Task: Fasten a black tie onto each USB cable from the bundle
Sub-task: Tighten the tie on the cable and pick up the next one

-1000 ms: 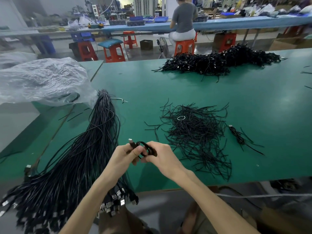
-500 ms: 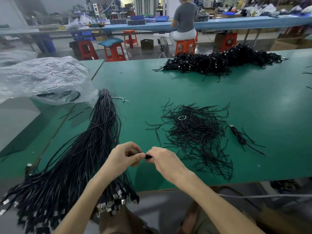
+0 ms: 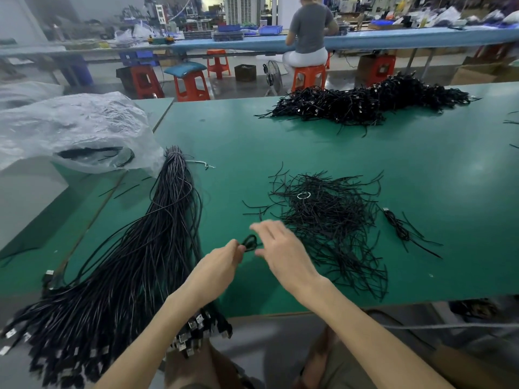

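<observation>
The task is somewhere in the middle, prob. less than half done. At the far side of the green worktop [image 3: 280,141] lies a big heap of done cables [image 3: 373,102], each wound short. Whether every one carries its tie cannot be told at that distance. One more wound cable [image 3: 396,226] lies alone just right of the loose ties [image 3: 331,220], w/ thin ends sticking out, so it looks finished too.

Work in hand: the left hand [image 3: 222,265] pinches a small coiled cable [image 3: 250,242] w/ thumb and fingertips, above the worktop, between the bundle [image 3: 126,262] and the ties. The right hand [image 3: 283,248] is just beside the coil w/ fingers spread, gripping nothing. It is blurred, so finger details are not clear. No tie can be made out on this coil, i.e. the coil seems made but the fastening not yet done. The right hand is near the ties, so fetching one is prob. the step now.

What is left: the bundle on the left is thick, w/ many straight cables and their plugs hanging over the near edge. The stock of ties is also large, enough for many more. A plastic bag [image 3: 70,130] at the far left holds some more black strands, cables or ties, cannot tell which. So a lot of coil + tie repeats remain.
</observation>
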Motion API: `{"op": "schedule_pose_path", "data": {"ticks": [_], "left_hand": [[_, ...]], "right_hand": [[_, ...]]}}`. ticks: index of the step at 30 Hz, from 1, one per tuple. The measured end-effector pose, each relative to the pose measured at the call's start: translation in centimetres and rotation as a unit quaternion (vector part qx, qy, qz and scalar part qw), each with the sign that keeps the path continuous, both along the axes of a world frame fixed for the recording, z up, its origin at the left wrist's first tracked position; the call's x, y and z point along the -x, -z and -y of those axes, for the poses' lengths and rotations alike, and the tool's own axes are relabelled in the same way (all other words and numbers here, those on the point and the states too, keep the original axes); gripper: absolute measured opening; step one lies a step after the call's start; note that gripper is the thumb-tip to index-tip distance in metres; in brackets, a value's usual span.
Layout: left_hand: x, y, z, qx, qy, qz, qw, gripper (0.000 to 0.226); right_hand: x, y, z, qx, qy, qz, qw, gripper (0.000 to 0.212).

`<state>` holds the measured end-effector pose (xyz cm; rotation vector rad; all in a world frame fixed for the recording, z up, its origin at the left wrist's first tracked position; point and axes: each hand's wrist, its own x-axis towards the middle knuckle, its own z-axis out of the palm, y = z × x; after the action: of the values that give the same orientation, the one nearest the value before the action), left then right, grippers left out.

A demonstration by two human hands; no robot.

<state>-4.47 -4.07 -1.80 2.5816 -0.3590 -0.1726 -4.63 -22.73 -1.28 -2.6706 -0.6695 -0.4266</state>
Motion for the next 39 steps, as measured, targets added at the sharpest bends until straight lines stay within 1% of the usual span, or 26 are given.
{"op": "schedule_pose_path", "data": {"ticks": [1, 2, 4, 6, 10, 14, 17, 20, 22, 23, 24, 25, 26, 27, 28, 30, 34, 38, 39], "left_hand": [[-0.3, 0.3, -0.2, 0.061, -0.033, 0.008, 0.998, 0.038], [-0.6, 0.5, -0.4, 0.12, -0.068, 0.014, 0.99, 0.041], [-1.4, 0.8, -0.7, 0.224, -0.129, 0.009, 0.966, 0.042], [-1.8, 1.3, -0.7, 0.28, -0.159, -0.009, 0.947, 0.042], [-1.5, 2.6, 0.0, 0.342, -0.168, -0.079, 0.921, 0.039], [-1.8, 3.1, -0.1, 0.37, -0.175, -0.112, 0.905, 0.037], [-1.7, 3.2, -0.2, 0.365, -0.162, -0.12, 0.909, 0.037], [-1.6, 3.2, -0.2, 0.363, -0.159, -0.123, 0.91, 0.037], [-1.6, 3.1, -0.2, 0.359, -0.164, -0.125, 0.91, 0.037], [-1.6, 3.1, -0.1, 0.355, -0.167, -0.126, 0.911, 0.037], [-1.7, 3.1, 0.1, 0.348, -0.171, -0.126, 0.913, 0.036], [-1.7, 3.0, 0.3, 0.339, -0.172, -0.125, 0.916, 0.036], [-1.8, 2.9, 0.6, 0.326, -0.17, -0.122, 0.922, 0.036], [-1.9, 2.7, 0.9, 0.308, -0.164, -0.113, 0.93, 0.036], [-2.0, 2.6, 1.1, 0.288, -0.153, -0.098, 0.94, 0.036], [-1.9, 2.5, 1.5, 0.265, -0.131, -0.076, 0.952, 0.038], [-1.4, 2.7, 1.3, 0.259, -0.093, -0.059, 0.96, 0.039], [-1.0, 2.7, 0.8, 0.293, -0.087, -0.066, 0.95, 0.038], [-0.9, 2.7, 0.7, 0.305, -0.089, -0.072, 0.946, 0.037]], "right_hand": [[-0.3, -0.1, 0.3, -0.019, 0.037, 0.022, 0.999, 0.058], [-0.7, -0.2, 0.7, -0.048, 0.076, 0.041, 0.995, 0.06], [-1.5, -0.1, 1.9, -0.09, 0.139, 0.042, 0.985, 0.045], [-2.3, 0.7, 3.3, -0.069, 0.179, -0.009, 0.981, 0.029], [-2.9, 3.1, 4.3, -0.032, 0.193, -0.11, 0.975, 0.02], [-3.5, 3.9, 4.3, -0.058, 0.209, -0.132, 0.967, 0.011], [-3.8, 4.0, 4.0, -0.008, 0.211, -0.127, 0.969, 0.003], [-3.6, 3.7, 3.5, 0.005, 0.224, -0.11, 0.968, 0.006], [-3.4, 3.1, 3.0, -0.027, 0.227, -0.089, 0.969, 0.007], [-3.1, 2.7, 2.7, -0.064, 0.22, -0.084, 0.97, 0.007], [-2.9, 2.2, 2.2, -0.126, 0.206, -0.097, 0.965, 0.008], [-2.5, 1.6, 1.6, -0.21, 0.184, -0.13, 0.951, 0.008], [-2.1, 1.0, 0.9, -0.294, 0.159, -0.176, 0.926, 0.007], [-1.7, 0.5, 0.2, -0.36, 0.136, -0.219, 0.896, 0.006], [-1.3, 0.3, -0.5, -0.402, 0.122, -0.253, 0.872, 0.006], [-0.7, 0.3, -1.8, -0.45, 0.115, -0.3, 0.833, 0.007], [-0.4, 0.6, -3.0, -0.518, 0.132, -0.37, 0.759, 0.02], [-0.6, 0.4, -2.8, -0.59, 0.123, -0.406, 0.687, 0.029], [-0.6, 0.4, -2.6, -0.597, 0.121, -0.413, 0.677, 0.03]]}}
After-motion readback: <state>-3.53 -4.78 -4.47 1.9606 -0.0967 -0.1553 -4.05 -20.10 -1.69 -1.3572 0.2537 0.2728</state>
